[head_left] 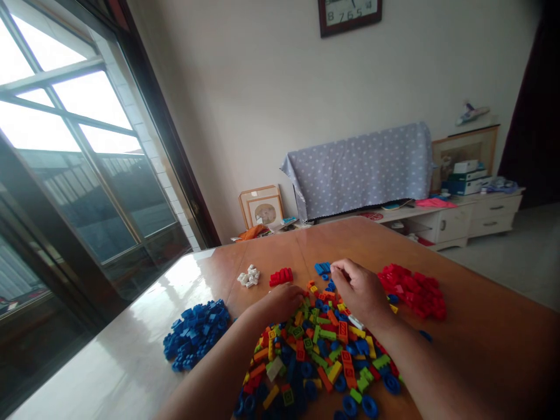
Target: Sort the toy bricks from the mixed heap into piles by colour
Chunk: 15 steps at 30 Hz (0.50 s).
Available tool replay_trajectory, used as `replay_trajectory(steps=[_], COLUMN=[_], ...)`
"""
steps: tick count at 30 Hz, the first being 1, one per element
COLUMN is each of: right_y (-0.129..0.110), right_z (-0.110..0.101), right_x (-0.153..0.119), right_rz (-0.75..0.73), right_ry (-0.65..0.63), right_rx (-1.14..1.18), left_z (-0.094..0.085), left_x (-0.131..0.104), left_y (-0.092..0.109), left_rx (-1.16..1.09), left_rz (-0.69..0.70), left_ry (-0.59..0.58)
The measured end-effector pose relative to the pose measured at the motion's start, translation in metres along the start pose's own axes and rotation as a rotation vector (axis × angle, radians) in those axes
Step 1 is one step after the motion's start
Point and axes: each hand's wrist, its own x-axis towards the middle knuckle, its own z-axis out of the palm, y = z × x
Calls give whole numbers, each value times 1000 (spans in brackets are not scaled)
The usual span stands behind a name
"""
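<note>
A mixed pile of toy building bricks [328, 344] in green, orange, yellow, red and blue spreads across the table before me, with blue wheel-like rings among them. At the pile's far left edge, my left hand [284, 302] bends its closed fingers down to the bricks; a bit of red shows by the fingertips. My right hand [363, 291] is over the pile's far right part, thumb and fingers pinched together. What either hand holds, if anything, is hidden. Just left of the right fingertips lies a small group of blue pieces [322, 268].
On the wooden table [481, 332], a blue brick heap [196, 332] lies left and a red heap [413, 291] right. White pieces [249, 276] and a row of red pieces [281, 276] sit farther back. Beyond the table stands a white cabinet [452, 224].
</note>
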Motion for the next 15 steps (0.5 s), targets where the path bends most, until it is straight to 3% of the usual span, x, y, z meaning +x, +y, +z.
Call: replay_trajectory(steps=[7,15], right_y=[0,4], right_z=[-1,1], right_x=[-1,-1], right_rz=[8,18], right_ry=[-11,-39], right_rx=[-5,-16], left_z=[-22,-32], left_x=[-49,-103], left_y=[17,24], left_rx=[13,79], left_rz=[-22,-105], left_ry=[1,37])
